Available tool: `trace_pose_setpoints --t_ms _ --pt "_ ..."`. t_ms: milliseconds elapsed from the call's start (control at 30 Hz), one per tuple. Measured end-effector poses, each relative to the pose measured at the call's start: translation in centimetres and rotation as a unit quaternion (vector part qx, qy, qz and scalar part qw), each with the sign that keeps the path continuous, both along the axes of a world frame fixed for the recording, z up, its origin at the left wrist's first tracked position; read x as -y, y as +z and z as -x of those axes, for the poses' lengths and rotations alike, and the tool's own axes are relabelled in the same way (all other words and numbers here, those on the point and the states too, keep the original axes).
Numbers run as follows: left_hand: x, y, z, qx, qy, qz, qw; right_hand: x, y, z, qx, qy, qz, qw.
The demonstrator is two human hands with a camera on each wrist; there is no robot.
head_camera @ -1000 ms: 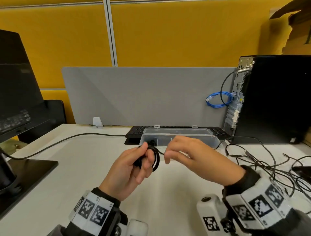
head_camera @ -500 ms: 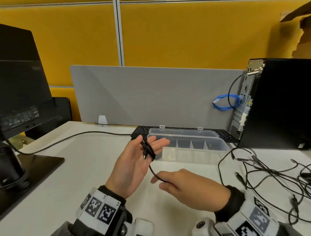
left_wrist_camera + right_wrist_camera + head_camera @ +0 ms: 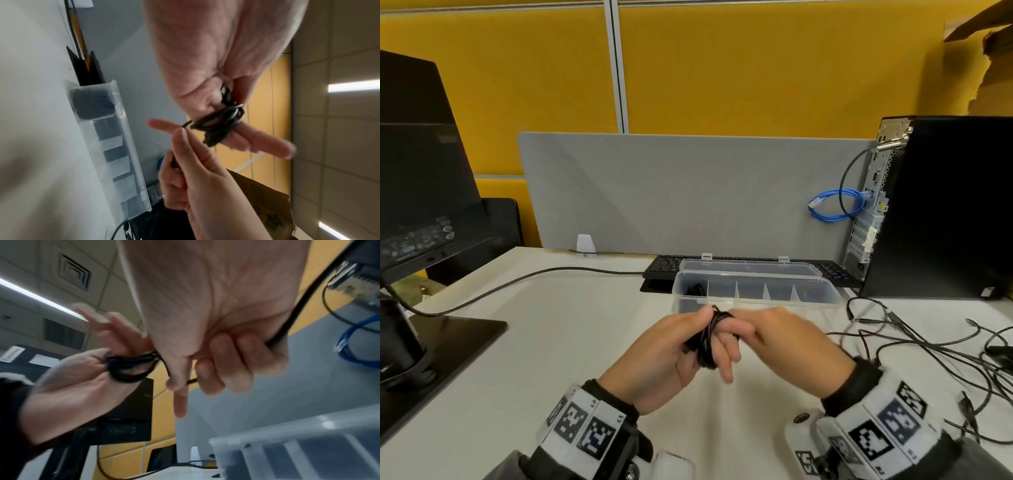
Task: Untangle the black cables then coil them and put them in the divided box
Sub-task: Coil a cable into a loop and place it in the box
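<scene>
A black cable (image 3: 708,340) is wound in several loops round the fingers of my left hand (image 3: 722,342), and the thumb holds the loops in place. The same coil (image 3: 220,126) shows in the left wrist view, and the coil (image 3: 131,366) also appears in the right wrist view. My right hand (image 3: 756,322) sits right beside it and pinches the cable's free end (image 3: 191,381) between thumb and forefinger. Behind the hands stands the clear divided box (image 3: 822,301), lid open. A black coil (image 3: 697,290) lies in its leftmost compartment. Other black cables (image 3: 935,346) lie tangled on the desk to the right.
A keyboard (image 3: 667,265) lies behind the box, against a grey divider panel (image 3: 688,192). A black computer tower (image 3: 955,205) with a blue cable (image 3: 832,205) stands at the right. A monitor on its stand (image 3: 414,192) fills the left, its cord (image 3: 534,277) crossing the desk.
My right hand has risen from below the left palm to the left fingers, carrying the free end. The left fingers now hold more loops, and the loose hanging stretch is gone.
</scene>
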State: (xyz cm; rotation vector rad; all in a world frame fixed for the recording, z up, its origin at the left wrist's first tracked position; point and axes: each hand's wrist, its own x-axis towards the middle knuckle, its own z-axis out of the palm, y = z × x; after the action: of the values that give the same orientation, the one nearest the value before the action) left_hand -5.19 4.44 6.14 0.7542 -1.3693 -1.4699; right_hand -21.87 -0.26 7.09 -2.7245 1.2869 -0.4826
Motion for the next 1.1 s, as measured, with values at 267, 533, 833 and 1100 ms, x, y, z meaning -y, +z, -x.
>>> trace_pose_setpoints --t_ms 267,533,833,1100 --pt "0.9 0.1 -1.1 0.013 0.137 0.049 0.989 -2.5 1.8 -0.6 -0.080 0.062 -0.063 0.993" --pt "-0.6 0.8 -1.0 0.149 0.015 0.083 0.985 -2.7 4.3 0.7 0.051 0.001 0.091 0.995" --pt "0.2 1.3 -3.3 -0.201 0.117 0.042 0.972 4.6 3.0 8.3 0.023 -0.092 -0.054 0.994" --pt "0.7 1.9 -6.4 -0.448 0.237 0.034 0.861 7.9 0.4 14.8 -0.071 -0.313 -0.039 0.946"
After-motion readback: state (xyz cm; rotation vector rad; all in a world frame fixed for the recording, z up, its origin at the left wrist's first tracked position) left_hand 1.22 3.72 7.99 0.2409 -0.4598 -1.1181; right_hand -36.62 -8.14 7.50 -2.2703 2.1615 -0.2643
